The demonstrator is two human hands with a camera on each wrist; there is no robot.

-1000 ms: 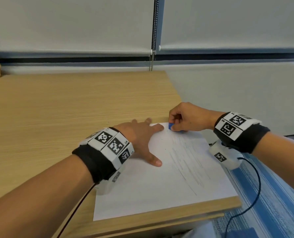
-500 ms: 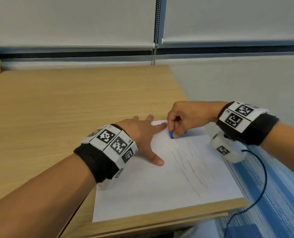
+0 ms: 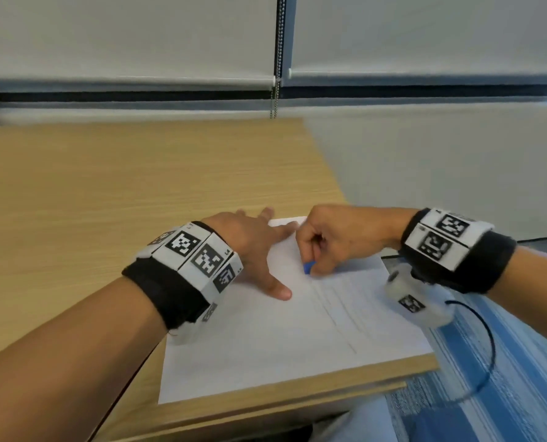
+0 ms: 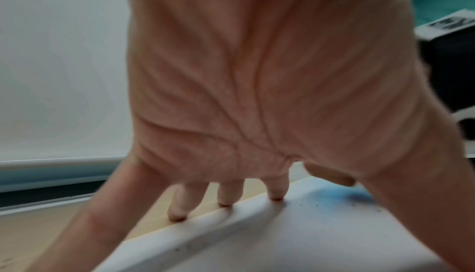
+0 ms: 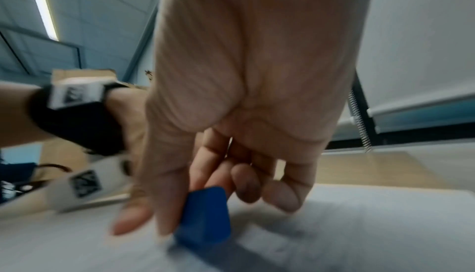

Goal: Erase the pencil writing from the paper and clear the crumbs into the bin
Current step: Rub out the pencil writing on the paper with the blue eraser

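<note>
A white sheet of paper (image 3: 265, 346) lies at the wooden desk's near right corner, with faint pencil lines (image 3: 339, 311) running down its right half. My left hand (image 3: 259, 250) lies flat on the sheet's upper left part, fingers spread (image 4: 226, 195). My right hand (image 3: 332, 240) pinches a small blue eraser (image 3: 308, 267) (image 5: 205, 215) and presses it onto the paper near the top of the pencil lines. A few dark crumbs (image 4: 311, 205) speckle the paper near the left hand. No bin is in view.
The wooden desk (image 3: 106, 193) stretches away to the left and back. Its right edge ends beside the sheet, above a blue striped floor (image 3: 521, 378). A black cable (image 3: 486, 346) hangs from the right wrist. Window blinds (image 3: 138, 36) fill the back.
The right hand has slid the eraser down the sheet toward me, from the top edge onto the pencil lines. The left hand stays flat on the paper.
</note>
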